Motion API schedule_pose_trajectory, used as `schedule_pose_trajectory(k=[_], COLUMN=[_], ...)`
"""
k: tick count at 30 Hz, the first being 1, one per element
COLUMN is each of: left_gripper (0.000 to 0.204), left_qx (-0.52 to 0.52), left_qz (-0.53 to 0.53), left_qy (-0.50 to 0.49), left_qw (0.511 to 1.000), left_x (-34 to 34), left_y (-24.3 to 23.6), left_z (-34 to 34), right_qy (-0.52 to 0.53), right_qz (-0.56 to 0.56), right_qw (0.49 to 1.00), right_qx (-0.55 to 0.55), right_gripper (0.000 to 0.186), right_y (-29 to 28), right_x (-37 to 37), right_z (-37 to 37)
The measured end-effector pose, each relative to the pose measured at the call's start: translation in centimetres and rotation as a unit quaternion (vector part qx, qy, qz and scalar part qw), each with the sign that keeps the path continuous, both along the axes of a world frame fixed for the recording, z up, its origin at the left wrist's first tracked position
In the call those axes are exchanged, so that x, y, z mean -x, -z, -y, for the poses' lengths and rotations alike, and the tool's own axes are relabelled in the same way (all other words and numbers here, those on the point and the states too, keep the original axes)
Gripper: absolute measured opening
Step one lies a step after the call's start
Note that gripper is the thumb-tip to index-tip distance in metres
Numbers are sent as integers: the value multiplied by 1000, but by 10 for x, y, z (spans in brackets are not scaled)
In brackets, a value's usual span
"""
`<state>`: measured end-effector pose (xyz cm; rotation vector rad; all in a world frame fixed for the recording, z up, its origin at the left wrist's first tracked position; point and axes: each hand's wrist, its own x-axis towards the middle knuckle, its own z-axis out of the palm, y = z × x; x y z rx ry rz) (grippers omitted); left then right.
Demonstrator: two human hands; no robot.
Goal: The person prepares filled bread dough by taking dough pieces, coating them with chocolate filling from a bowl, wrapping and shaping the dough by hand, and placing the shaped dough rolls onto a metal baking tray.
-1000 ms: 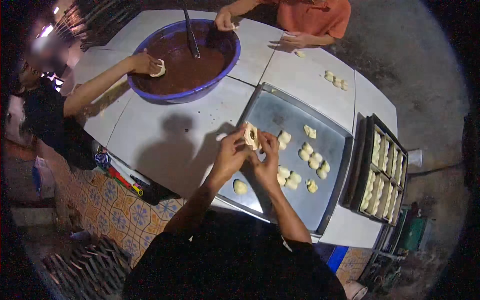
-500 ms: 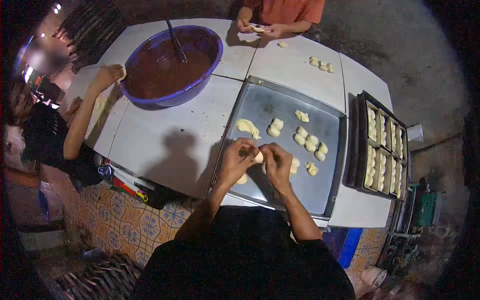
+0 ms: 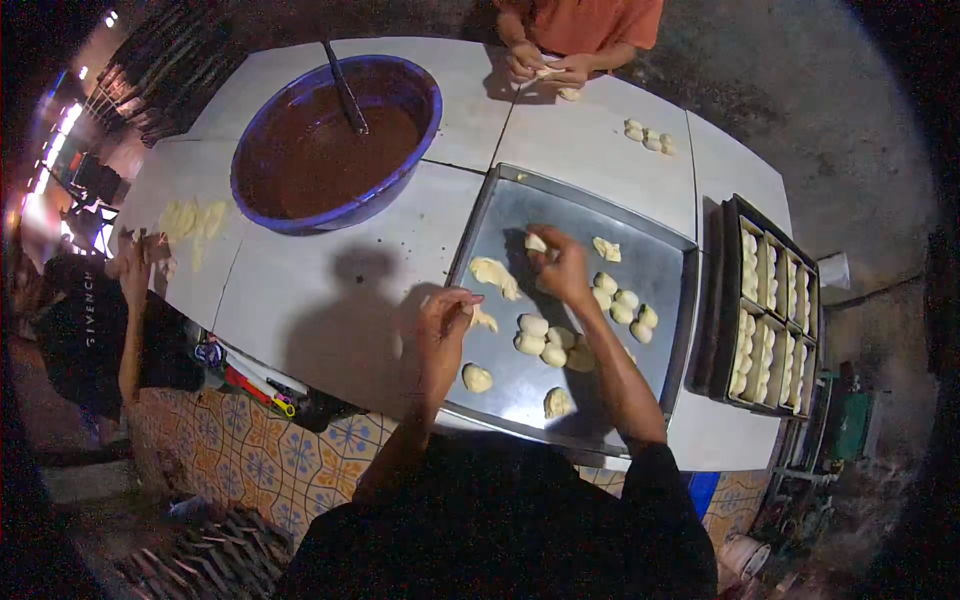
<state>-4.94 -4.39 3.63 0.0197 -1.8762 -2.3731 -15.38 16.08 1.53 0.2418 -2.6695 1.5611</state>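
Observation:
My right hand (image 3: 563,265) reaches over the metal tray (image 3: 650,420), its fingertips closed on a small pale dough ball (image 3: 536,242). The hand hides part of the tray under it. My left hand (image 3: 445,313) hovers at the tray's left side with loosely bent fingers and nothing visible in them. A torn strip of dough (image 3: 483,318) lies right by its fingertips. Farther up is a larger loose dough piece (image 3: 494,277). Clustered dough balls (image 3: 545,340) sit in the tray's middle, with another group (image 3: 622,300) to their right. Single lumps (image 3: 477,377) lie near the front edge.
A purple basin (image 3: 400,178) of brown filling, with a dark-handled tool (image 3: 345,90) in it, stands at upper left. Compartmented baking pans (image 3: 735,300) of dough are at right. One co-worker's hands (image 3: 545,68) handle dough across the table; another co-worker's hand (image 3: 135,265) is at left.
My hands have moved apart: the right went farther up the tray with a dough ball, the left drew back leftward. The left co-worker's hand has left the basin rim.

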Motion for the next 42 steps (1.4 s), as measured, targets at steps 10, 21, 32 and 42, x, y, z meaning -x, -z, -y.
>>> schedule_pose_trajectory(k=[10,21,32,42], left_gripper=[21,27,36,53], left_qx=[18,58,-279,-198], left_qz=[64,22,58,217], left_qy=[-25,17,120,303], left_qw=[997,998,951,906], left_x=[-5,-16,-17,-54], left_y=[38,27,-14,3], left_z=[22,15,-17,-2], right_qy=[-280,-36,2,-133], right_qz=[-146,118,-33,37], right_qw=[893,955,995,989], right_qx=[-322,271,89,60], right_gripper=[63,32,46,19], right_y=[2,-13,-84,-61], right_x=[-10,-56,-139,-172], right_z=[31,27,72,38])
